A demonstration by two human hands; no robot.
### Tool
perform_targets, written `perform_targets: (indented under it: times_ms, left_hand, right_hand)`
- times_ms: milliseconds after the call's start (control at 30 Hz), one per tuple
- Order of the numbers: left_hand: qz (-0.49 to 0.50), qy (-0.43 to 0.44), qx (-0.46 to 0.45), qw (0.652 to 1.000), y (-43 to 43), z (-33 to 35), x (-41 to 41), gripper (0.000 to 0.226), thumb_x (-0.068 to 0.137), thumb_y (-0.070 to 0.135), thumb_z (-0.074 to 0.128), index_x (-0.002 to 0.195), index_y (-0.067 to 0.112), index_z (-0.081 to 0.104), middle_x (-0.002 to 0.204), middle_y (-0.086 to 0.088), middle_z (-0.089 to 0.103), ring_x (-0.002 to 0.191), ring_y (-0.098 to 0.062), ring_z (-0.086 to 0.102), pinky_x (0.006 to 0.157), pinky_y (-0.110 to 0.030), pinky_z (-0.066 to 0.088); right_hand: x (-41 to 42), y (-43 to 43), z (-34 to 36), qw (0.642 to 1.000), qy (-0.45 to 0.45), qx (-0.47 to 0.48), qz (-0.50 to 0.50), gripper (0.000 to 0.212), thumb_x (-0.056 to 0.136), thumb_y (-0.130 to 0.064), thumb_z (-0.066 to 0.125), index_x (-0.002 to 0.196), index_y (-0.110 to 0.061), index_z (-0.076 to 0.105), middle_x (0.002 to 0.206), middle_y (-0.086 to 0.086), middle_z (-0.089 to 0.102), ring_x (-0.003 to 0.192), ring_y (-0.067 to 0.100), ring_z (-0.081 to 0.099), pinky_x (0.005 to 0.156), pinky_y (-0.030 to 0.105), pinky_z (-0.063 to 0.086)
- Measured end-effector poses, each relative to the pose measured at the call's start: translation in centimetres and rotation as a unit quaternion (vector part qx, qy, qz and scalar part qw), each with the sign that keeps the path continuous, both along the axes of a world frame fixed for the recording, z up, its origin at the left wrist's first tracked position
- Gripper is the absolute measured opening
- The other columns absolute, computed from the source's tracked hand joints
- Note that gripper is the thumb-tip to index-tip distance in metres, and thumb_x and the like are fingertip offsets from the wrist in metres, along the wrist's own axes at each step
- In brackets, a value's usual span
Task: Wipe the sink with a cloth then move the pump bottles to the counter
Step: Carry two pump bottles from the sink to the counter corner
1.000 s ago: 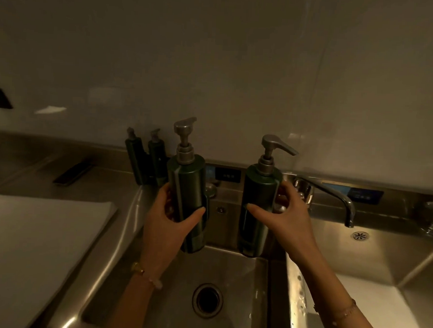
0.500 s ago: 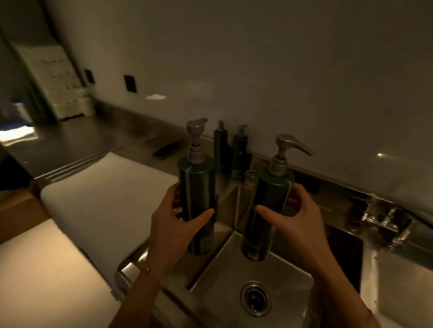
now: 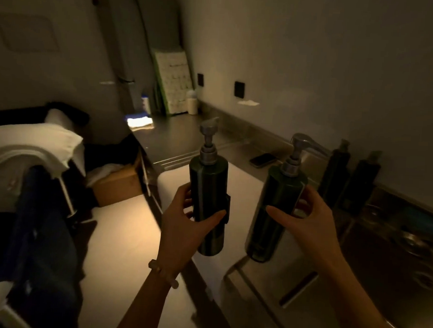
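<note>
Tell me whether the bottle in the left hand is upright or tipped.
Upright: the pump bottle in the left hand has its pump head on top and its base lowest.

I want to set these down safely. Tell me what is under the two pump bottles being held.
Under the left bottle and right bottle lies a pale board, with the steel counter beside it. The bottles' bases hide whatever sits directly beneath them.

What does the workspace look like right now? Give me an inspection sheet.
Surface: steel counter, a pale board on it beside the sink edge.
Job's things: two green pump bottles, left bottle and right bottle, both held in the air; cloth not identified.
Clutter: phone, two dark bottles by the wall.
Grippers: left hand and right hand each grip one bottle.
Cables: nothing seen.
Surroundings: dim room, wall sockets, stacked white towels.
</note>
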State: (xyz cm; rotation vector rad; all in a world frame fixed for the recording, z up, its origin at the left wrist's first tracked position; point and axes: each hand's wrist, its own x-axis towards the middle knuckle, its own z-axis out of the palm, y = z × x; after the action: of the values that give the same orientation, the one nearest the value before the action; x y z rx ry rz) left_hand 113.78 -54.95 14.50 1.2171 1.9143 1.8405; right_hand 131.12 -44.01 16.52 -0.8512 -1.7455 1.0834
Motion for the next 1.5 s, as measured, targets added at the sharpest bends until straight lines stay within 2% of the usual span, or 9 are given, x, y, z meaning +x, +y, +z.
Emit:
perform_targets:
  times_ms: [200,300,467,633,867,1067,1200,1367,1500]
  left_hand:
    - [0.073,-0.001,0.002,0.997,-4.3,-0.4,-7.9,0.063,0.064,0.017,0.081,0.117,0.023,0.049,0.106,0.021,0.056,0.099,0.002,0.056,0.089,-0.028,0.049]
    - [0.113,0.004,0.004,0.994,-6.5,-0.5,-11.6,0.065,0.062,0.020,0.081,0.120,0.017,0.051,0.109,0.015,0.060,0.101,0.000,0.057,0.089,-0.033,0.051]
    - [0.180,0.017,0.000,0.984,-9.3,-1.0,-16.4,0.064,0.062,0.017,0.083,0.118,0.016,0.054,0.106,0.008,0.064,0.099,-0.008,0.061,0.082,-0.020,0.052]
    - [0.236,0.011,-0.005,0.972,-10.9,-1.8,-20.6,0.059,0.063,0.014,0.082,0.112,0.027,0.050,0.101,0.020,0.058,0.095,0.003,0.057,0.072,-0.003,0.045]
    - [0.295,0.008,-0.024,0.955,-10.1,-2.9,-28.4,0.060,0.063,0.015,0.082,0.114,0.023,0.050,0.099,0.024,0.056,0.087,0.019,0.054,0.070,0.001,0.042]
    - [0.320,0.011,-0.027,0.947,-6.7,-2.2,-37.1,0.062,0.063,0.013,0.082,0.116,0.018,0.051,0.100,0.022,0.056,0.087,0.020,0.054,0.071,0.002,0.041]
    - [0.332,0.022,-0.025,0.943,-3.9,-1.4,-42.8,0.061,0.061,0.012,0.083,0.112,0.022,0.050,0.098,0.022,0.056,0.087,0.023,0.052,0.069,0.003,0.039]
    - [0.317,0.013,-0.004,0.948,-1.0,-0.9,-47.8,0.058,0.062,0.006,0.081,0.110,0.022,0.051,0.099,0.018,0.058,0.089,0.019,0.055,0.069,0.000,0.041]
    - [0.299,0.010,-0.001,0.954,0.9,-1.1,-51.5,0.056,0.064,0.007,0.081,0.103,0.034,0.051,0.102,0.017,0.060,0.094,0.013,0.056,0.071,-0.002,0.043]
  right_hand:
    - [-9.9,-1.9,0.2,0.997,0.014,-0.003,0.078,0.055,0.069,-0.012,0.077,0.112,-0.027,0.047,0.101,-0.020,0.052,0.095,0.006,0.052,0.072,0.015,0.040]
    - [-14.5,-3.0,0.2,0.994,0.015,-0.002,0.110,0.055,0.069,-0.009,0.076,0.112,-0.026,0.046,0.105,-0.012,0.053,0.097,0.010,0.052,0.071,0.014,0.039]
    - [-21.2,-4.3,-0.3,0.985,0.012,-0.009,0.169,0.053,0.070,-0.010,0.076,0.116,-0.019,0.050,0.108,-0.006,0.055,0.100,0.014,0.052,0.070,0.012,0.038]
    - [-27.6,-4.7,-1.0,0.972,0.003,-0.028,0.232,0.052,0.071,-0.008,0.074,0.117,-0.017,0.050,0.107,-0.007,0.055,0.097,0.012,0.053,0.068,0.011,0.038]
    - [-37.5,-2.1,-1.7,0.960,0.004,-0.018,0.278,0.052,0.072,-0.012,0.074,0.118,-0.018,0.051,0.107,-0.005,0.057,0.096,0.013,0.056,0.085,0.033,0.041]
    - [-47.6,2.3,-1.5,0.946,0.004,-0.013,0.323,0.051,0.069,-0.014,0.076,0.111,-0.025,0.050,0.098,-0.018,0.056,0.091,-0.004,0.052,0.077,0.023,0.042]
    - [-53.6,5.0,-1.2,0.942,0.011,-0.004,0.336,0.050,0.069,-0.013,0.077,0.108,-0.027,0.049,0.097,-0.018,0.056,0.090,-0.002,0.053,0.071,0.016,0.040]
    - [-58.8,7.9,-1.6,0.939,0.007,0.003,0.343,0.049,0.069,-0.016,0.077,0.110,-0.024,0.051,0.098,-0.021,0.056,0.092,-0.003,0.053,0.074,0.018,0.042]
    - [-62.2,9.9,-2.1,0.939,0.002,-0.004,0.345,0.051,0.068,-0.017,0.076,0.112,-0.023,0.050,0.099,-0.021,0.055,0.093,-0.001,0.053,0.076,0.019,0.042]
